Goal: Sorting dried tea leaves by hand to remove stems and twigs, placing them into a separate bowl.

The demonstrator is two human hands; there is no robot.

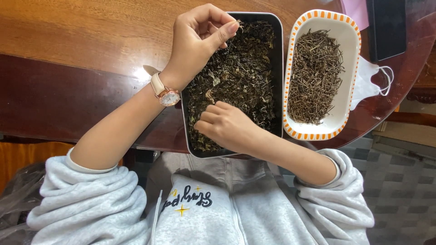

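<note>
A dark rectangular tray [278,54] full of dried dark green leaves [245,72] lies on the wooden table. My left hand [197,38], with a watch on its wrist, hovers over the tray's upper left and pinches a small bit of dried stem between thumb and forefinger. My right hand [227,124] rests on the leaves at the tray's near end, fingers curled into them. To the right stands a white dish with an orange-patterned rim [318,136] holding a heap of thin brown stems [315,75].
A white face mask [370,84] lies right of the dish. A dark phone [386,27] and a pink sheet [354,11] sit at the far right. The round table's edge [68,134] runs close to my lap; tiled floor shows at right.
</note>
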